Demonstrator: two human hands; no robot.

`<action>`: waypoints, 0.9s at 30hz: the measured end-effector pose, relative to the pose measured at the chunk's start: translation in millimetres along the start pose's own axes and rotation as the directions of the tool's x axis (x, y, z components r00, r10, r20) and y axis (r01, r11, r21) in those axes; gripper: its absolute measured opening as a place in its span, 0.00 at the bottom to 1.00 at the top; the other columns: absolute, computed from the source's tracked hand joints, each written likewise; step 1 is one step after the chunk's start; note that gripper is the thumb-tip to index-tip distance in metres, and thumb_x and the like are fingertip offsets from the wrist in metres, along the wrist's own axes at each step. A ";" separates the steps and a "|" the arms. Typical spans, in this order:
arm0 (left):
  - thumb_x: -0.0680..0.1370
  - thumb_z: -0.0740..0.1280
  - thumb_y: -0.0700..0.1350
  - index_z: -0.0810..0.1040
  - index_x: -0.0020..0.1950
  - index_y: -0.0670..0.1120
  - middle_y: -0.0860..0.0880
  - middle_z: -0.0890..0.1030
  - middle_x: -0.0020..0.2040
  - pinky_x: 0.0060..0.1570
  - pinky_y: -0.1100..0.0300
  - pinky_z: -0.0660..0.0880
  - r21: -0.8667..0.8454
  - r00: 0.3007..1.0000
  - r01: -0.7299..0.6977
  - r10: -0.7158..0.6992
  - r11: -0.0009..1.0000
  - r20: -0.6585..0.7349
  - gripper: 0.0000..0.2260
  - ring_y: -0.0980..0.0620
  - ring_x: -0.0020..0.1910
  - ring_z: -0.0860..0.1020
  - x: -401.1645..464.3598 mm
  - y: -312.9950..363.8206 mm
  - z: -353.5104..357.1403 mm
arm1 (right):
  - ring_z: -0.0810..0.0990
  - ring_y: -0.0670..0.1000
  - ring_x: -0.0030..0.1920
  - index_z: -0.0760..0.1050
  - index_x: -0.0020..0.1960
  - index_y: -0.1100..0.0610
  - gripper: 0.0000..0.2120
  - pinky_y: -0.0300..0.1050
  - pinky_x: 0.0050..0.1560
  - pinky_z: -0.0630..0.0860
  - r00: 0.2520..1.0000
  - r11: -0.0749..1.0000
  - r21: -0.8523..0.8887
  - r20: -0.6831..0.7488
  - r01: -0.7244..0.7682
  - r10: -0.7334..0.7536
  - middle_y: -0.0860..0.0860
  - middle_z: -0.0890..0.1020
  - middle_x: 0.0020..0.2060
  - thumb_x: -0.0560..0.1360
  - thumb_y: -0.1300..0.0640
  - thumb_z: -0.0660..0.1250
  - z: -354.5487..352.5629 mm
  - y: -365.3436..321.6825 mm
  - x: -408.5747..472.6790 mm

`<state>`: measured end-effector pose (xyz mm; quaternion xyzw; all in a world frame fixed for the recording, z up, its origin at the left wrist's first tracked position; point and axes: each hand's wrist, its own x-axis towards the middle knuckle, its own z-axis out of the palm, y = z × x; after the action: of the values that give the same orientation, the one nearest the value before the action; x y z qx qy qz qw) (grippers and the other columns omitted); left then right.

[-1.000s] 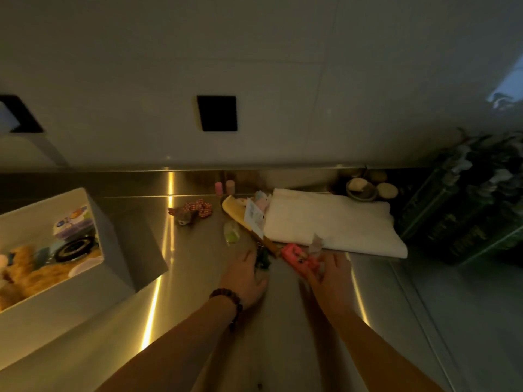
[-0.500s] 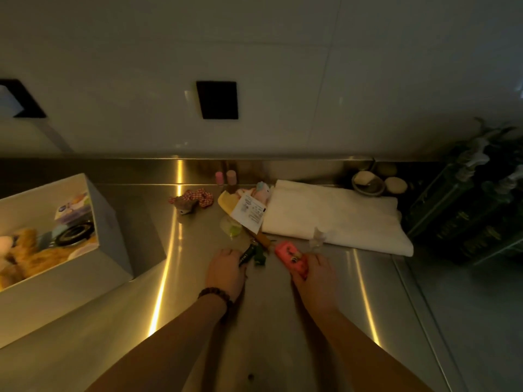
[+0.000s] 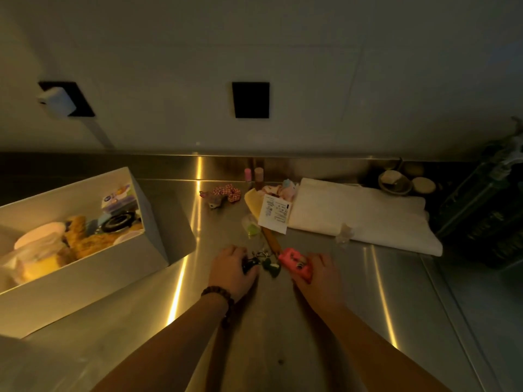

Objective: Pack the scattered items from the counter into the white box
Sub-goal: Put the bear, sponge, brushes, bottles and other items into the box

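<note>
The white box [image 3: 85,281] stands at the left of the steel counter, with a plush toy, tubs and a tin inside. My left hand [image 3: 230,271], with a bead bracelet at the wrist, is closed on a dark keychain [image 3: 252,264] whose green charm [image 3: 271,267] lies beside it. My right hand [image 3: 317,278] grips a small pink toy camera [image 3: 294,263]. Behind my hands lie a wooden-handled yellow spatula [image 3: 254,203], a paper slip [image 3: 275,215], a green item in a clear bag [image 3: 252,226], a red checked scrunchie [image 3: 227,192] and a small plush [image 3: 212,199].
A folded white cloth [image 3: 359,216] lies at the right, with a clear wrapper [image 3: 343,234] at its front edge. Two small pink bottles [image 3: 253,174] stand at the backsplash. Bowls [image 3: 396,182] and dark bottles [image 3: 486,210] fill the far right.
My left hand has closed on the keychain and drawn it back. My right hand holds the pink camera throughout. The view has shifted, so the box looks closer.
</note>
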<state>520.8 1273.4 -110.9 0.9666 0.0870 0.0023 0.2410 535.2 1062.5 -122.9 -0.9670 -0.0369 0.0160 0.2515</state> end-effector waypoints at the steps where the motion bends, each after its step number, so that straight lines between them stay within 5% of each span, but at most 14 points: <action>1: 0.73 0.66 0.56 0.71 0.64 0.49 0.50 0.72 0.59 0.60 0.55 0.69 -0.004 1.000 -0.006 0.006 1.000 0.019 0.22 0.50 0.57 0.70 5.5 4.3 0.7 | 0.68 0.51 0.61 0.69 0.66 0.54 0.26 0.47 0.63 0.68 1.000 1.000 -0.011 0.016 -0.003 0.003 0.52 0.71 0.61 0.72 0.43 0.67 0.2 -1.1 2.0; 6: 0.72 0.67 0.57 0.70 0.66 0.50 0.49 0.70 0.63 0.63 0.53 0.65 0.078 0.987 -0.092 0.081 0.993 0.142 0.25 0.49 0.62 0.67 22.5 18.7 9.2 | 0.69 0.53 0.60 0.71 0.65 0.55 0.26 0.46 0.61 0.67 1.000 0.998 -0.065 0.018 0.015 -0.014 0.54 0.73 0.60 0.74 0.41 0.64 0.7 -1.9 10.1; 20: 0.75 0.66 0.45 0.76 0.54 0.48 0.49 0.74 0.52 0.51 0.61 0.69 -0.143 0.994 -0.015 0.030 0.990 0.103 0.08 0.51 0.51 0.72 11.3 16.4 9.0 | 0.71 0.52 0.57 0.74 0.62 0.56 0.20 0.43 0.56 0.67 0.999 0.999 0.011 0.014 -0.045 0.045 0.54 0.74 0.56 0.74 0.47 0.67 -8.6 0.4 4.3; 24: 0.77 0.64 0.44 0.77 0.57 0.48 0.50 0.75 0.53 0.54 0.58 0.70 -0.156 0.996 0.010 0.004 0.988 0.094 0.09 0.51 0.53 0.73 8.1 13.1 -0.7 | 0.72 0.51 0.53 0.75 0.58 0.57 0.18 0.40 0.49 0.65 1.000 0.993 0.112 -0.014 -0.022 0.024 0.54 0.75 0.53 0.73 0.48 0.69 -14.5 -2.8 2.6; 27: 0.76 0.64 0.43 0.78 0.54 0.49 0.51 0.77 0.51 0.51 0.60 0.69 -0.176 1.000 0.004 -0.001 0.984 0.019 0.08 0.52 0.51 0.74 7.1 14.3 -16.7 | 0.72 0.51 0.52 0.76 0.57 0.55 0.18 0.46 0.54 0.71 1.000 0.990 0.138 -0.013 0.013 -0.011 0.52 0.75 0.52 0.73 0.46 0.68 -19.2 -9.8 4.7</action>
<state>529.5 1270.0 -89.8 0.9414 0.0853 0.0006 0.3264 540.2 1062.1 -101.4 -0.9470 -0.0400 0.0112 0.3184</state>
